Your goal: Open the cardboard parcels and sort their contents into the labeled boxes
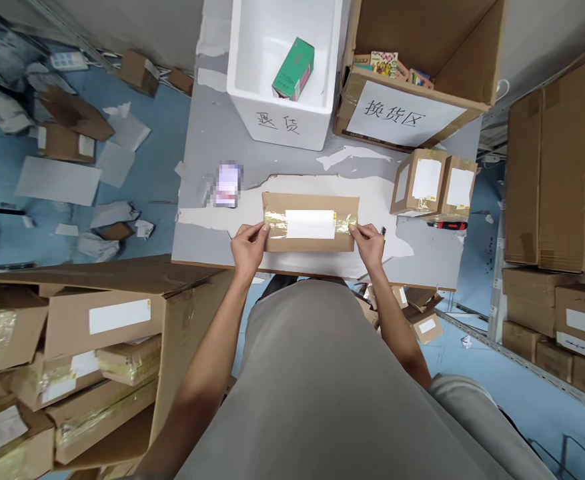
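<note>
A flat brown cardboard parcel with a white label and clear tape lies on the grey table near its front edge. My left hand grips the parcel's left end, fingers curled on it. My right hand grips the right end the same way.
A white foam box with a green carton stands at the back. Beside it is a big cardboard box with a paper sign. Two small labelled boxes and a red-black cutter lie right. Cartons of parcels stand at my left.
</note>
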Action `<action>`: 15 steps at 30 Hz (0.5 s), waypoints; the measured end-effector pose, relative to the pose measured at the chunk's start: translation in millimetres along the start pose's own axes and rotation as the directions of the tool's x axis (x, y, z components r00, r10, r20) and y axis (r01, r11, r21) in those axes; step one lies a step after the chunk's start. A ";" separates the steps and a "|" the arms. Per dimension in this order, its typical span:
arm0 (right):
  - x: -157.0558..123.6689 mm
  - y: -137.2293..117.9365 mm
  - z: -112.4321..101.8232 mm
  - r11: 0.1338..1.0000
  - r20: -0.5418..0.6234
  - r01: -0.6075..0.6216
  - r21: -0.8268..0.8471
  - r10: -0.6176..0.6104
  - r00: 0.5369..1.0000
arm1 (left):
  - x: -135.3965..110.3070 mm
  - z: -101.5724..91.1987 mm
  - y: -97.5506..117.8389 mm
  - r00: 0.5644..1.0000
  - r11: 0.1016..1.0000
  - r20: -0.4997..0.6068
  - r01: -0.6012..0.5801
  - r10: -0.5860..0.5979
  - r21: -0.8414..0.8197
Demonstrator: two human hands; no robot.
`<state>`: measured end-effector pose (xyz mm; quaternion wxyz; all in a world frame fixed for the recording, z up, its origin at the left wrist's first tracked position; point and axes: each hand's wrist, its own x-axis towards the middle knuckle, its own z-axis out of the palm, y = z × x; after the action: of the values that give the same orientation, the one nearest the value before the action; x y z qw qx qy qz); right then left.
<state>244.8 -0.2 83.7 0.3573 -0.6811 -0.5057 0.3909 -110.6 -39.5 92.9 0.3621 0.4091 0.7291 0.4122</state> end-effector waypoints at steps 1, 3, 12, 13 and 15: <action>3.0 -2.8 -2.3 1.000 -0.005 0.005 -0.023 -0.005 1.000 | 2.5 0.4 3.8 1.000 1.000 0.000 -0.003 0.003 0.014; 6.8 -3.5 -5.0 0.998 0.004 0.000 -0.058 0.000 1.000 | 6.2 2.9 4.3 1.000 0.999 0.010 0.017 -0.017 0.042; -8.3 55.6 -10.6 0.987 0.091 -0.154 0.050 0.149 0.985 | -4.1 8.5 -63.0 0.944 0.937 0.107 0.325 -0.312 -0.131; -11.1 63.9 -10.6 0.981 0.100 -0.188 0.053 0.182 0.978 | -7.3 8.4 -69.9 0.938 0.937 0.117 0.337 -0.326 -0.093; -16.7 78.0 -8.2 0.972 0.136 -0.235 0.019 0.230 0.964 | -13.7 9.9 -79.9 0.932 0.941 0.137 0.338 -0.335 0.005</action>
<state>281.0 -35.2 21.3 0.2865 -0.7020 -0.4378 0.4833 -120.4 -74.8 19.8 0.4800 0.3019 0.7581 0.3222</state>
